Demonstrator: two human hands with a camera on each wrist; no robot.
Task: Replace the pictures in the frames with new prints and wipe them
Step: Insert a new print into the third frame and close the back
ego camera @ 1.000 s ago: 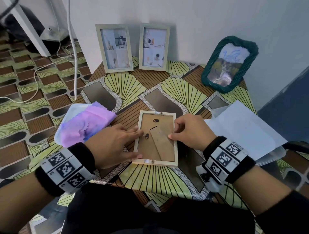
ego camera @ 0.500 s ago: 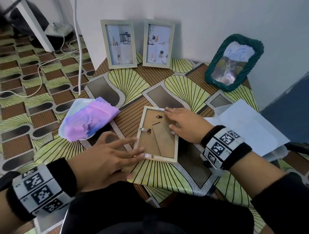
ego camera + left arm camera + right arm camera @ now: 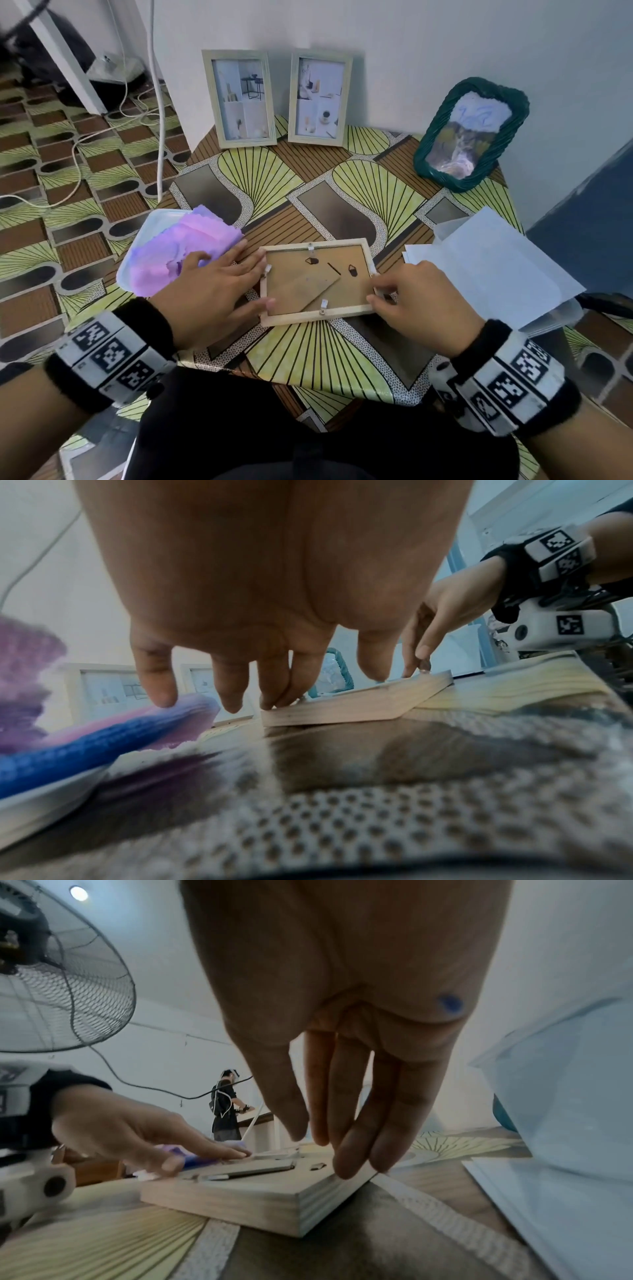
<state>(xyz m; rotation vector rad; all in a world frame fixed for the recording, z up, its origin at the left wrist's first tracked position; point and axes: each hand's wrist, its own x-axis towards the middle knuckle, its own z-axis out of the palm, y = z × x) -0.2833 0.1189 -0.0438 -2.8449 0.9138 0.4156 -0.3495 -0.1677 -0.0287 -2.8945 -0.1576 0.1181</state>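
While the face-down frame [image 3: 317, 281] lies lengthwise between them, left hand [image 3: 209, 291] presses flat; right hand [image 3: 416, 301] seemingly pinches the nearer right-edge tab.

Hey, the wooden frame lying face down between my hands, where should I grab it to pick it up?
Take the wooden frame by its two short side rails, one hand from the left and one from the right, where the left hand and right hand already touch it. It lies flat, so the outer edges are the only exposed grip. Keep off the folded stand.
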